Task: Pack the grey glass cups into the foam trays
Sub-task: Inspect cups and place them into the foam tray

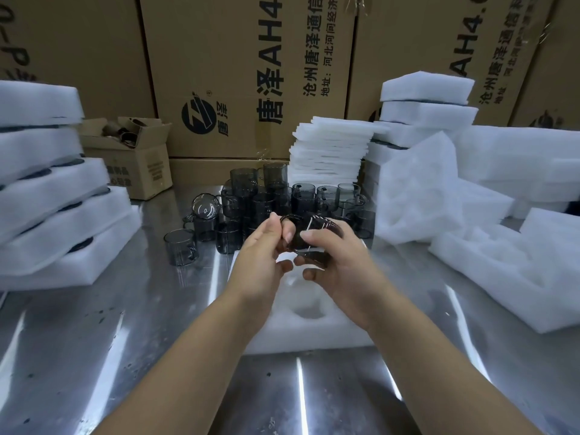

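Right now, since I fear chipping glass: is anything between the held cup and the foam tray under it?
Nothing visible does. The left hand and right hand hold the grey cup above the foam tray, whose near pocket lies empty.

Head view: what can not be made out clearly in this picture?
- Held cup: head view; motion blur and the fingers of the left hand and right hand cover it; one cup or two, unclear.
- Foam tray: head view; hands and forearms hide its far pockets.
- Small carton: head view; contents too small.
- Left foam stack: head view; cut off by the left edge.
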